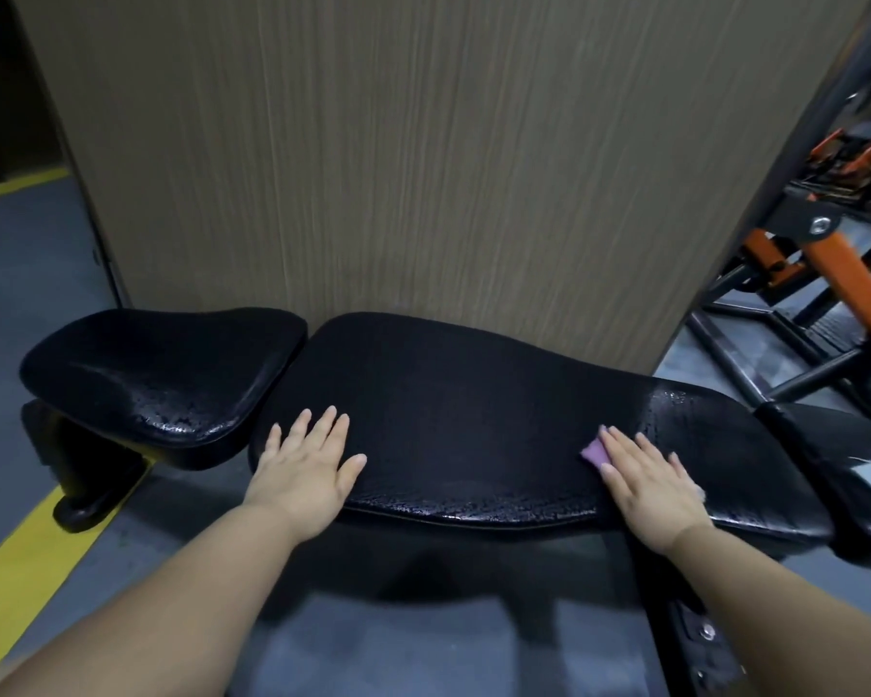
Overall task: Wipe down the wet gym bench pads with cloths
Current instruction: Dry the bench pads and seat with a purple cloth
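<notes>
Grey gym floor (pixel 31 274) with a yellow line (pixel 21 560) at near left, wood-grain panel (pixel 423 168) just beyond, orange machine (pixel 845 274) at far right. Left hand (pixel 305 467) flat on the near left end of the long pad (pixel 463 394), fingers straight and spread, gripping nothing. Right hand (pixel 649 480) flat too, fingers straight, pressing a pink cloth (pixel 594 451) onto the same pad, right of its middle. Water beads on the small seat pad (pixel 162 374) at left and on the long pad's right end.

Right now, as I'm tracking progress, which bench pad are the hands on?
The long pad, not the small seat pad: left hand flat on it, right hand pressing a pink cloth.
</notes>
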Tool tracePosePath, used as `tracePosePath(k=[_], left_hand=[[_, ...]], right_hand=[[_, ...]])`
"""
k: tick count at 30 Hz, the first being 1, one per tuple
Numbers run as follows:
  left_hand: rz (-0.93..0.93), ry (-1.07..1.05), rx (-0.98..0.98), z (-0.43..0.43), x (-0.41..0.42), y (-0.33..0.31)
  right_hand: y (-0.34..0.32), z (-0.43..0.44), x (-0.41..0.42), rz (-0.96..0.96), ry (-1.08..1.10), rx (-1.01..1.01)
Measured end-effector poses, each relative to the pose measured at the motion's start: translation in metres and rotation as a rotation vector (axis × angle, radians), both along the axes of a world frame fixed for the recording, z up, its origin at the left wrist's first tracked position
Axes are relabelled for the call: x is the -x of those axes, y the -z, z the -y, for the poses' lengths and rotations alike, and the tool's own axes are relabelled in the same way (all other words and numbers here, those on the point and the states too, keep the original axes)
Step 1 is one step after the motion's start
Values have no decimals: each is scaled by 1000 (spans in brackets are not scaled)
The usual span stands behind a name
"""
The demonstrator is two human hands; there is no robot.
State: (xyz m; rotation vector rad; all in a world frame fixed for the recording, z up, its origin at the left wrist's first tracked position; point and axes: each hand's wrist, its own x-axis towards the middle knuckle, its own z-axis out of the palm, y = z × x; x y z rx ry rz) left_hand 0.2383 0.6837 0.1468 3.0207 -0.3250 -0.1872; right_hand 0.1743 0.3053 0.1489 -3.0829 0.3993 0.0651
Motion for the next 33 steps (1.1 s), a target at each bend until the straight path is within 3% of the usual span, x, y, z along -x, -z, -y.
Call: tracePosePath(k=[7,10,14,17,20,23,26,28,33], left_hand=[[-69,30,-81,1,3,-4],[-106,6,-90,8,9,-7],[-128,-7,-88,14,19,-8],[-156,-27,-96,20,25,-11],[-182,-35,-89,31,26,-18],[-192,-28,-47,45,23,-18],[-177,-36,-14,52,18,-13],[-172,-38,6,52,16,-10],[-156,-29,22,49,13,-7]], right_hand=[[0,-77,-7,135,289,-156],[2,-135,-2,176,264,-256],[-10,-182,4,18,95,-382],[-16,-182,17,-87,-136,-243],[-26,-161,24,-23,-342,-6],[-36,-141,7,44,-524,-16],[-30,-133,-16,-87,-726,44],[-20,-136,-20,-111,-743,102],[19,-166,4,116,-660,134]])
